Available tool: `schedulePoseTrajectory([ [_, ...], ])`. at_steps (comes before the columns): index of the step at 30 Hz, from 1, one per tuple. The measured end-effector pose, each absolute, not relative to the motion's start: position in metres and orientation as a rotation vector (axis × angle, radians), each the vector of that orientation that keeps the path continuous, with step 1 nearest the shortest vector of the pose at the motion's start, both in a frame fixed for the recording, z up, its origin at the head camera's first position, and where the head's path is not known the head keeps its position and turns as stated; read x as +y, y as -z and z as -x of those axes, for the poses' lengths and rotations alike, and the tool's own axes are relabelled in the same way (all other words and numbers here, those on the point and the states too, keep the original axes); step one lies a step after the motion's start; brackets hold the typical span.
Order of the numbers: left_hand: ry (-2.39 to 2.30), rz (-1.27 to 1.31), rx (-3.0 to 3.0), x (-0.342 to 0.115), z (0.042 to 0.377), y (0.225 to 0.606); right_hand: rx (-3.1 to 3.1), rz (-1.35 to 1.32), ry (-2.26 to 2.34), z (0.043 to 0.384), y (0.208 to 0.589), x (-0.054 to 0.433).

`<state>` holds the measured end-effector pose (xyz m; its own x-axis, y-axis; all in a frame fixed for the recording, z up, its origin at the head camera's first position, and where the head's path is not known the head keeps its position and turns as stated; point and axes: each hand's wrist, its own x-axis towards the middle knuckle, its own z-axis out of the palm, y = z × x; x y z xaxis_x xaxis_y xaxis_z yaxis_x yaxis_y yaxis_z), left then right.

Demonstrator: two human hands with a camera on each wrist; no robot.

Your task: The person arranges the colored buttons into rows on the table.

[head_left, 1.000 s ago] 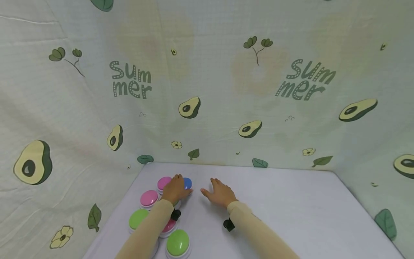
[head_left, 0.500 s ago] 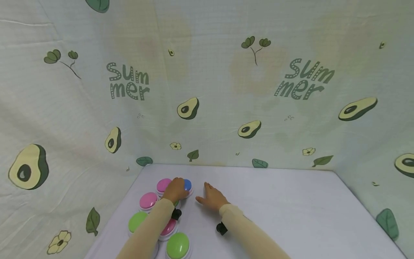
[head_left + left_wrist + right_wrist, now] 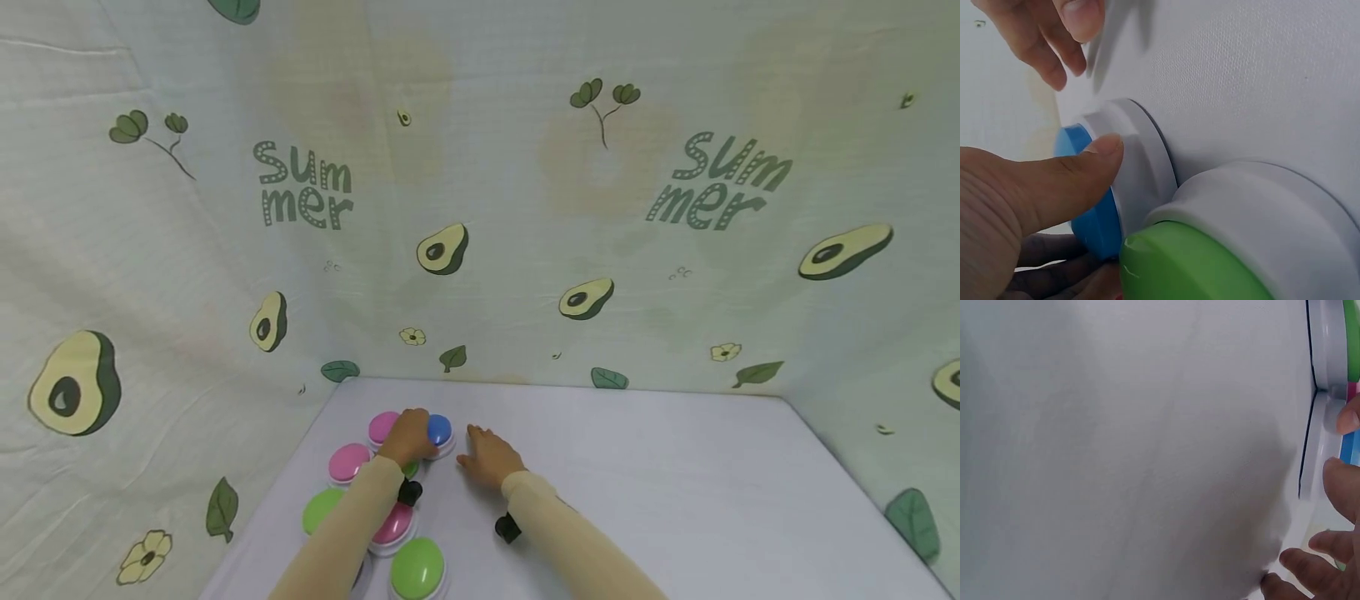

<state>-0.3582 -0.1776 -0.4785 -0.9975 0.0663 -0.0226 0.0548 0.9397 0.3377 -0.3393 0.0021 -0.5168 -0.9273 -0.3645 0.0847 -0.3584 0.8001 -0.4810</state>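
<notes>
A blue dome push button on a white round base stands at the far end of a cluster of buttons. My left hand grips it; in the left wrist view the thumb lies along the side of its base and other fingers show on the far side. A green button sits right beside it, mostly under my left wrist in the head view. To the right of the blue button, my right hand hovers with fingers spread, holding nothing, its fingertips close to the base in the right wrist view.
More buttons line the table's left side: pink ones, a darker pink one and green ones, partly behind my left sleeve. The white table extends to the right. A printed cloth walls the back and sides.
My left thumb has drawn in from an outstretched position to the blue button's side. My right hand has moved left, closer to that button.
</notes>
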Motion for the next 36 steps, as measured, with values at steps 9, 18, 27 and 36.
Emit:
schedulePoseTrajectory([
  [9, -0.681, -0.038, 2.992, -0.178, 0.356, 0.478, 2.988, 0.644, 0.799, 0.346, 0.521, -0.004],
  [18, -0.713, -0.142, 3.019, -0.179, 0.356, 0.479, 3.028, 0.662, 0.896, 0.350, 0.526, -0.009],
  [27, -0.743, -0.117, 3.008, -0.177, 0.354, 0.480, 3.011, 0.732, 1.029, 0.349, 0.518, -0.008],
  [36, -0.787, -0.132, 2.989, -0.175, 0.353, 0.483, 3.017, 0.783, 1.134, 0.356, 0.529, -0.003],
])
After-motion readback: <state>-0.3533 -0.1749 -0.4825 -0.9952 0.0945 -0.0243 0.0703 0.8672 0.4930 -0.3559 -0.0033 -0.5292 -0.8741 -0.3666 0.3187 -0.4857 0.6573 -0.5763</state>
